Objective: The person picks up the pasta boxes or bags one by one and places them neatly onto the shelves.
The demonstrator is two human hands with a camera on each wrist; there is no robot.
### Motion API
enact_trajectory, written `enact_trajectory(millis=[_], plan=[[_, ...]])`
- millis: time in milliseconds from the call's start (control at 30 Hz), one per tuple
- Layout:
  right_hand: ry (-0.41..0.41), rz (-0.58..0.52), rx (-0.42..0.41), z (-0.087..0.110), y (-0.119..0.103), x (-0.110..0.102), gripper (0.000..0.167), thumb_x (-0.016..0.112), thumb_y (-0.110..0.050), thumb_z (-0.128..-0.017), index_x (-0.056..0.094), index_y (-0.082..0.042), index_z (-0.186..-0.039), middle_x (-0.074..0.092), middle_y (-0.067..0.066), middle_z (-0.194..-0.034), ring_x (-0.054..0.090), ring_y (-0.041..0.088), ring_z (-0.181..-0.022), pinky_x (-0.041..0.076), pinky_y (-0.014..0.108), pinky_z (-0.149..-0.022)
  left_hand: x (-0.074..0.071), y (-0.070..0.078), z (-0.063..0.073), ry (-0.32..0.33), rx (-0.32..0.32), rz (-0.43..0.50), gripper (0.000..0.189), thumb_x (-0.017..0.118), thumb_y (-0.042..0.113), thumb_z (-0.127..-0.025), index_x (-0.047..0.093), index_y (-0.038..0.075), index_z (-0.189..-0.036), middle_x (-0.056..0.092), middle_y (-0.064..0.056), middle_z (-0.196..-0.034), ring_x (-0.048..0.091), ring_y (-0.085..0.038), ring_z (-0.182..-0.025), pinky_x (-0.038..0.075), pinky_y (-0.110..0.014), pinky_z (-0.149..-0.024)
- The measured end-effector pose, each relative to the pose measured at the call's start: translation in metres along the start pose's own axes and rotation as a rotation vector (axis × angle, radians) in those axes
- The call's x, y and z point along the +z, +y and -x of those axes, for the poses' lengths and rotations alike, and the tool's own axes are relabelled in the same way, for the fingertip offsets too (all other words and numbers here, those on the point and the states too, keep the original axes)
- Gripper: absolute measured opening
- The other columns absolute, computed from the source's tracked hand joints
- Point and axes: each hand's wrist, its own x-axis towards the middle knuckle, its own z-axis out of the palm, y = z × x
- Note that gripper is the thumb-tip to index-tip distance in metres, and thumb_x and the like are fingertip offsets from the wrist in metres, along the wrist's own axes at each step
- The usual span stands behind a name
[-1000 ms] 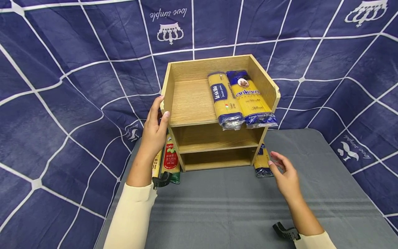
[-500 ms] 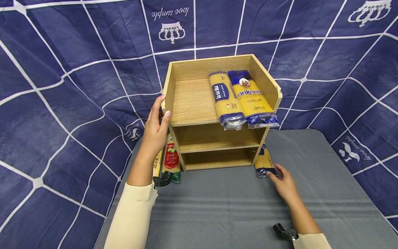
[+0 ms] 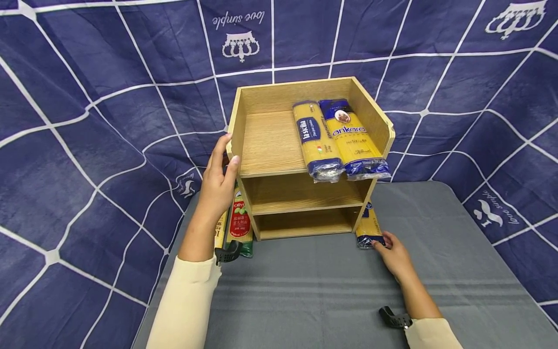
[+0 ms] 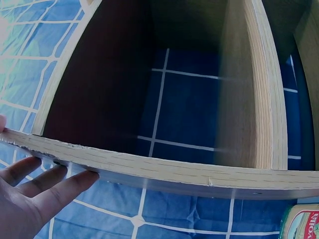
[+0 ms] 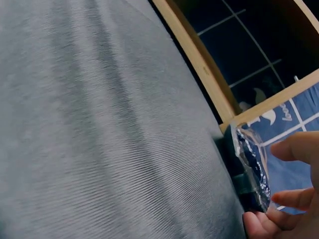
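Observation:
A small wooden shelf (image 3: 305, 212) stands on the grey cloth. My left hand (image 3: 220, 182) holds the front edge of its left side panel, thumb on one face and fingers along the outer face, as the left wrist view also shows. Beside the shelf's right foot lies a yellow spaghetti packet (image 3: 369, 228) with a blue end. My right hand (image 3: 395, 254) has that near end between thumb and fingers. In the right wrist view the fingertips (image 5: 256, 224) sit low against the crinkled packet end (image 5: 251, 169), with the thumb over its other side.
On the top tier, a la Sicilia spaghetti packet (image 3: 316, 138) and an Ankara packet (image 3: 353, 135) lie side by side at the right, ends overhanging the front. Left of the shelf are a red-labelled packet (image 3: 240, 223) and a yellow one (image 3: 220, 231). A blue checked curtain (image 3: 165, 58) hangs behind.
My right hand has moved forward and left from beside the spaghetti packet to around its near end. The left hand keeps its place on the shelf.

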Motion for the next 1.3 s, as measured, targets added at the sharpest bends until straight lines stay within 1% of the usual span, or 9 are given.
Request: enact_trajectory(millis=[300, 433, 500, 567, 667, 733, 900, 1100, 1300], plan=[[-0.033, 0.017, 0.042, -0.019, -0.003, -0.001, 0.072, 0.057, -0.031, -0.101, 0.031, 0.016, -0.148, 0.043, 0.039, -0.144, 0.048, 0.046, -0.129, 0.043, 0.051, -0.105, -0.001, -0.001, -0.001, -0.003, 0.005, 0.004, 0.050, 0.048, 0.034, -0.107, 0.033, 0.038, -0.155, 0.039, -0.006, -0.160, 0.052, -0.035, -0.135, 0.042, -0.058, -0.110], [-0.028, 0.034, 0.050, -0.023, -0.007, -0.003, 0.066, 0.059, -0.032, -0.100, 0.041, 0.017, -0.141, 0.049, 0.038, -0.136, 0.053, 0.043, -0.119, 0.048, 0.046, -0.095, -0.001, -0.001, -0.002, -0.005, 0.008, 0.003, 0.050, 0.048, 0.035, -0.107, 0.032, 0.038, -0.155, 0.038, -0.006, -0.160, 0.052, -0.035, -0.135, 0.041, -0.058, -0.111], [-0.026, 0.024, 0.048, -0.024, -0.007, -0.004, 0.059, 0.062, -0.031, -0.098, 0.050, 0.016, -0.132, 0.057, 0.032, -0.123, 0.057, 0.036, -0.106, 0.049, 0.039, -0.086, -0.002, -0.001, -0.001, -0.005, 0.002, 0.005, 0.050, 0.048, 0.035, -0.107, 0.033, 0.038, -0.155, 0.039, -0.006, -0.160, 0.052, -0.035, -0.135, 0.041, -0.058, -0.111], [-0.032, 0.004, 0.048, -0.025, -0.008, -0.003, 0.048, 0.065, -0.032, -0.096, 0.060, 0.012, -0.117, 0.062, 0.021, -0.104, 0.056, 0.027, -0.091, 0.047, 0.032, -0.075, -0.002, -0.001, 0.000, -0.004, -0.004, 0.007, 0.050, 0.048, 0.034, -0.107, 0.033, 0.038, -0.155, 0.039, -0.006, -0.160, 0.053, -0.035, -0.134, 0.042, -0.057, -0.110], [-0.042, -0.036, 0.043, -0.025, -0.009, -0.003, 0.034, 0.067, -0.031, -0.095, 0.065, 0.003, -0.097, 0.057, 0.003, -0.085, 0.050, 0.016, -0.077, 0.043, 0.028, -0.065, -0.002, -0.001, 0.000, 0.000, -0.004, 0.007, 0.050, 0.049, 0.034, -0.107, 0.033, 0.037, -0.155, 0.040, -0.007, -0.159, 0.053, -0.035, -0.134, 0.042, -0.057, -0.110], [-0.041, -0.038, 0.038, -0.023, -0.009, -0.002, 0.035, 0.067, -0.032, -0.095, 0.065, 0.002, -0.099, 0.055, 0.000, -0.084, 0.048, 0.014, -0.076, 0.042, 0.027, -0.065, -0.003, -0.001, 0.001, 0.000, -0.004, 0.007, 0.050, 0.049, 0.034, -0.107, 0.033, 0.038, -0.155, 0.040, -0.007, -0.159, 0.053, -0.035, -0.134, 0.042, -0.057, -0.110], [-0.033, -0.015, 0.017, -0.021, -0.009, 0.001, 0.043, 0.067, -0.035, -0.096, 0.059, 0.004, -0.113, 0.049, -0.001, -0.083, 0.045, 0.015, -0.077, 0.039, 0.028, -0.065, -0.003, 0.000, 0.001, -0.004, -0.006, 0.009, 0.050, 0.048, 0.035, -0.107, 0.033, 0.038, -0.155, 0.039, -0.008, -0.159, 0.052, -0.034, -0.135, 0.042, -0.056, -0.111], [0.012, 0.123, -0.052, -0.018, -0.013, 0.003, 0.043, 0.066, -0.035, -0.096, 0.058, 0.003, -0.115, 0.052, 0.008, -0.089, 0.048, 0.023, -0.082, 0.036, 0.030, -0.067, -0.002, 0.001, 0.002, -0.002, -0.016, 0.011, 0.049, 0.048, 0.035, -0.107, 0.033, 0.037, -0.154, 0.039, -0.008, -0.160, 0.052, -0.034, -0.135, 0.041, -0.056, -0.112], [0.028, 0.135, -0.056, -0.014, -0.013, 0.003, 0.034, 0.063, -0.031, -0.097, 0.055, 0.000, -0.107, 0.047, 0.005, -0.084, 0.046, 0.023, -0.079, 0.035, 0.031, -0.066, 0.000, 0.001, 0.001, 0.007, -0.007, 0.014, 0.049, 0.048, 0.034, -0.107, 0.034, 0.036, -0.154, 0.041, -0.008, -0.159, 0.054, -0.034, -0.134, 0.042, -0.055, -0.111]])
